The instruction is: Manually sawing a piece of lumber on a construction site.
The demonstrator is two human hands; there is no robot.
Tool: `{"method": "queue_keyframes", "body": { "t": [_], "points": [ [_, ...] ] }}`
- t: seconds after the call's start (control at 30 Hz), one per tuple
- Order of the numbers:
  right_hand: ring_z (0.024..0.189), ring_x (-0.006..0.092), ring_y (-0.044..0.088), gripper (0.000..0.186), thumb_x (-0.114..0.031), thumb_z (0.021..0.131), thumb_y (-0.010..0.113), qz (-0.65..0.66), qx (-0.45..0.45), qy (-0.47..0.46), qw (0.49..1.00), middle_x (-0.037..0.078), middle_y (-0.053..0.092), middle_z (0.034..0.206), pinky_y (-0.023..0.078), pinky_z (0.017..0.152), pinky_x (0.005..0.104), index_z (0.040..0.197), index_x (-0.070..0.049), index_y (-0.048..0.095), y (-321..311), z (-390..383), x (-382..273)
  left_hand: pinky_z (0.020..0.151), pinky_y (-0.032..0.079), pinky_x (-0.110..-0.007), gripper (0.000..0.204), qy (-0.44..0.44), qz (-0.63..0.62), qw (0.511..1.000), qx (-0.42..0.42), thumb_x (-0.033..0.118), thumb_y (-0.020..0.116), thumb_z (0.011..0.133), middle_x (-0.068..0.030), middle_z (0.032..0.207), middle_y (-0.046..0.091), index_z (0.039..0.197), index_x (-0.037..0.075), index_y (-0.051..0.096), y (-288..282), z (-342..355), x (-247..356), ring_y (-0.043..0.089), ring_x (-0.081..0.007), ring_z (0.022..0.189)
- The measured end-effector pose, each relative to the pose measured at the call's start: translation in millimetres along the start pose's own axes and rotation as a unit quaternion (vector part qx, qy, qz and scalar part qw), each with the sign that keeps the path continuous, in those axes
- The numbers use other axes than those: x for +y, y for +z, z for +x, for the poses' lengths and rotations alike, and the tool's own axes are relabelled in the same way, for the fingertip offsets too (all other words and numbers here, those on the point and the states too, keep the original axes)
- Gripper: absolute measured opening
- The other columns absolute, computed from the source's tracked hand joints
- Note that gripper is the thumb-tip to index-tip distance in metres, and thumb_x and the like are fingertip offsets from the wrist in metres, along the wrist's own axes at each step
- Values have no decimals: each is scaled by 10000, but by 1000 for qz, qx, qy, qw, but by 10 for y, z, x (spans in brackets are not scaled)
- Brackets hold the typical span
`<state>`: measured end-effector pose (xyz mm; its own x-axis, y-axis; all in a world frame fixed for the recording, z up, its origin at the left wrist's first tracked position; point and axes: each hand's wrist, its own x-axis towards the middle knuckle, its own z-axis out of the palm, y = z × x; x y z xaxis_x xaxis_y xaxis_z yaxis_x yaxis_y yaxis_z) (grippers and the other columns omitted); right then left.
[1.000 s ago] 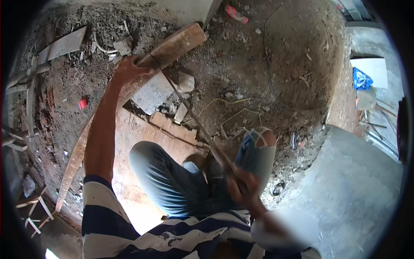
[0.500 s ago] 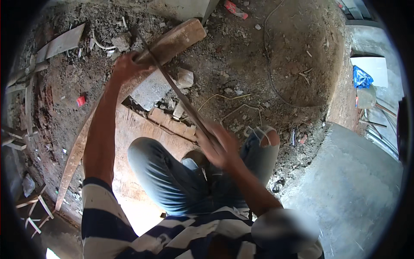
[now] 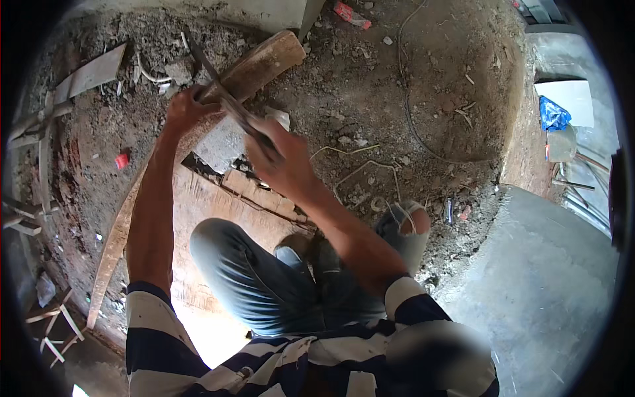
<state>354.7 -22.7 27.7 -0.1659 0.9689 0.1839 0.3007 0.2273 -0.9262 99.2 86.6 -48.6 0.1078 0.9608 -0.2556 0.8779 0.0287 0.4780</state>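
A long wooden beam (image 3: 270, 61) runs from the far middle down toward the near left. Its far part lies close to a pale block (image 3: 220, 144). My left hand (image 3: 184, 109) is closed on the beam's edge, beside a handsaw (image 3: 233, 107) seen nearly edge-on. The saw crosses the beam at a slant, its tip past the far-left side. Around the saw's handle, my right hand (image 3: 281, 157) is wrapped, just right of the block. The cut itself, if any, cannot be made out.
Beneath my knees lies a plywood sheet (image 3: 198, 221). Rubble and bent wire (image 3: 370, 163) cover the dirt ahead. A cable (image 3: 405, 99) curves on the right, before a grey concrete slab (image 3: 529, 284). Scrap wood (image 3: 46, 149) stands at left; a wall base (image 3: 278, 14) is at the far side.
My right hand has pushed the saw forward and left, so more of the blade sticks out beyond the beam. My left hand stays on the beam; the view has shifted slightly.
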Motion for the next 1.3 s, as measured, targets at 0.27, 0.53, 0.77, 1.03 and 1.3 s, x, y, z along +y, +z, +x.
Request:
{"method": "queue_keyframes", "body": {
  "t": [0.27,0.53,0.77,1.03,1.3],
  "points": [
    [897,233,716,382,-30,860,658,0,-13,104,995,171,699,1026,547,749,297,1230,37,597,-1013,-1793,-799,711,552,-379,683,-56,-29,993,-101,505,802,736,-121,940,715,1185,14,647,-401,-150,-146,681,-205,752],
    [628,253,677,389,-92,850,720,22,10,60,998,183,689,876,524,563,345,1223,-52,616,49,-331,-270,779,545,-383,656,-59,-159,980,-99,496,817,726,-133,936,721,1133,0,679,-54,44,-765,686,-221,791],
    [793,185,727,386,-63,807,730,-55,-40,108,992,194,718,923,557,615,296,1171,2,618,-924,-1583,-804,848,539,-412,719,-20,-46,999,9,522,821,700,-158,999,716,1182,13,658,-287,-168,-244,690,-250,908],
    [591,269,646,266,-139,867,688,30,-22,69,997,162,654,766,491,554,341,1077,-21,574,20,66,-577,724,569,-384,749,-25,-2,999,24,600,808,677,-157,963,709,1120,25,621,-68,-381,-116,688,-258,768],
    [645,310,647,352,-110,867,657,-12,-45,18,999,171,638,782,496,585,390,1167,31,537,-28,-91,-655,769,544,-484,776,-37,119,992,-18,473,820,698,-234,1058,670,1255,70,461,-35,-514,135,660,-447,923]
  ]
}}
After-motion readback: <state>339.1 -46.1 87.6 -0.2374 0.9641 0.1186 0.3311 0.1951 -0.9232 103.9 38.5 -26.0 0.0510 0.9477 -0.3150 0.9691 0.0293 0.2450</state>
